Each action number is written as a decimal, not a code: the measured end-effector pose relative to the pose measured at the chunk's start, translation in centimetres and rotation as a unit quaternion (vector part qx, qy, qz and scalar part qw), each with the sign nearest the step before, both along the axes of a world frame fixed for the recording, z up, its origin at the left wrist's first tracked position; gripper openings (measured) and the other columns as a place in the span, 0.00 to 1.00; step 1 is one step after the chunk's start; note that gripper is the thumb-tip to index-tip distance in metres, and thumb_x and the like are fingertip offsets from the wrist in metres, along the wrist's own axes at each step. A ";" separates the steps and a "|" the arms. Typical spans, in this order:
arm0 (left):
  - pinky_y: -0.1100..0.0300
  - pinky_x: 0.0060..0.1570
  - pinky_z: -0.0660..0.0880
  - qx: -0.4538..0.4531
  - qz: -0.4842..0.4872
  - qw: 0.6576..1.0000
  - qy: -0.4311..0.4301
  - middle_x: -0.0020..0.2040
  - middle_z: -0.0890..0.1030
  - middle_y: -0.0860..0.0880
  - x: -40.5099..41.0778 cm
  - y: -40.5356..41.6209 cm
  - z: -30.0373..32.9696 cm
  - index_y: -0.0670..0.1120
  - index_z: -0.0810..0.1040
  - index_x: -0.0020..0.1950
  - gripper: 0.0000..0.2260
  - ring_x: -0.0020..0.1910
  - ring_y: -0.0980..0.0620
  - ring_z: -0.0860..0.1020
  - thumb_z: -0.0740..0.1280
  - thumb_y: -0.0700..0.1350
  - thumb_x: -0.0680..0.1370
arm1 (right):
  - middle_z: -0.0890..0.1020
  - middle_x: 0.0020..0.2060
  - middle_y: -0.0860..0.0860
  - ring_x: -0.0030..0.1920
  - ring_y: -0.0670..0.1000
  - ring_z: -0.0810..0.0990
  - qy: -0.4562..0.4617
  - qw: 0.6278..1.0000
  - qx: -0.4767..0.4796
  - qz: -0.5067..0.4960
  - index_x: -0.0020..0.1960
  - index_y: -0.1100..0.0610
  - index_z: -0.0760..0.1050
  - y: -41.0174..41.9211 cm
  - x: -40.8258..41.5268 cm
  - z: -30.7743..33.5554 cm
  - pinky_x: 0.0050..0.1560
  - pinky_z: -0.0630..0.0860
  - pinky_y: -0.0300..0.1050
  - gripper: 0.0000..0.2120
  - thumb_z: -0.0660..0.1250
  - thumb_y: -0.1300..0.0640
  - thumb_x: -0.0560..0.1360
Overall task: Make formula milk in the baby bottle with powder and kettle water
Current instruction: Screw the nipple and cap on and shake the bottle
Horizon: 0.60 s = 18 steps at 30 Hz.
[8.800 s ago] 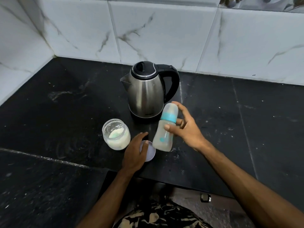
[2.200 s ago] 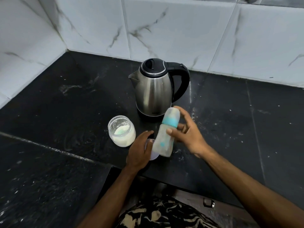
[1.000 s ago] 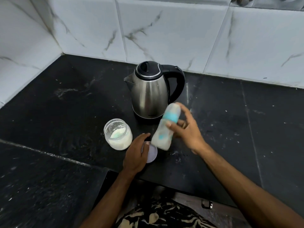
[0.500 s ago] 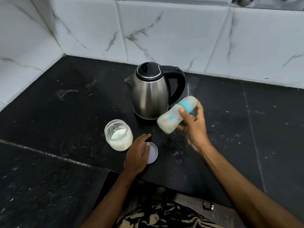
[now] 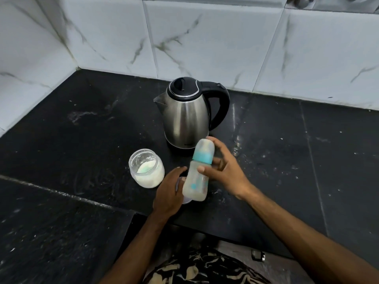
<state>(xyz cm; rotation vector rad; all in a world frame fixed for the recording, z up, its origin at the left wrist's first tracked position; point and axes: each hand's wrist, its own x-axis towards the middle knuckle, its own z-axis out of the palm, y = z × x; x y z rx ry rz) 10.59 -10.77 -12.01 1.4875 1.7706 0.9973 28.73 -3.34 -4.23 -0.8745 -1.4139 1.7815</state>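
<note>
My right hand (image 5: 224, 172) grips the baby bottle (image 5: 198, 173) at its middle, nearly upright and held just above the counter. The bottle has a teal collar, a clear cap and whitish milk inside. My left hand (image 5: 169, 191) lies flat on the jar lid (image 5: 185, 199), which it mostly hides. An open glass jar of white powder (image 5: 146, 168) stands to the left of that hand. A steel kettle (image 5: 187, 113) with a black lid and handle stands behind the bottle, lid shut.
The black stone counter (image 5: 287, 160) carries scattered white specks and runs back to white marble wall tiles (image 5: 205, 42). Its front edge drops off just behind my left wrist. A small metal object (image 5: 258, 255) lies on the floor below.
Half a second ago the bottle was tilted sideways and raised near the kettle. It has swung back down to nearly upright beside my left hand. The left hand stays on the lid.
</note>
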 end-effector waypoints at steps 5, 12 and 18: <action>0.57 0.70 0.67 0.026 0.024 0.999 0.035 0.66 0.78 0.49 0.4 -0.4 0.5 0.43 0.76 0.67 0.18 0.68 0.49 0.74 0.58 0.46 0.80 | 0.86 0.48 0.52 0.50 0.55 0.85 0.093 0.976 -0.034 -0.195 0.74 0.51 0.61 2.5 0.2 1.6 0.44 0.84 0.57 0.37 0.73 0.56 0.69; 0.47 0.68 0.70 0.016 0.002 1.000 0.016 0.66 0.78 0.46 0.2 -0.1 0.2 0.41 0.76 0.67 0.17 0.66 0.45 0.76 0.60 0.43 0.80 | 0.84 0.54 0.59 0.53 0.58 0.85 -0.006 1.000 0.022 0.015 0.72 0.45 0.64 0.5 0.5 -0.6 0.47 0.83 0.50 0.37 0.77 0.61 0.70; 0.52 0.70 0.68 0.025 0.018 0.999 0.032 0.67 0.78 0.48 0.5 -0.3 0.3 0.42 0.76 0.68 0.19 0.68 0.50 0.74 0.58 0.46 0.80 | 0.86 0.47 0.49 0.49 0.53 0.85 0.107 0.975 -0.036 -0.191 0.73 0.50 0.61 2.7 0.8 1.0 0.43 0.84 0.55 0.35 0.73 0.55 0.70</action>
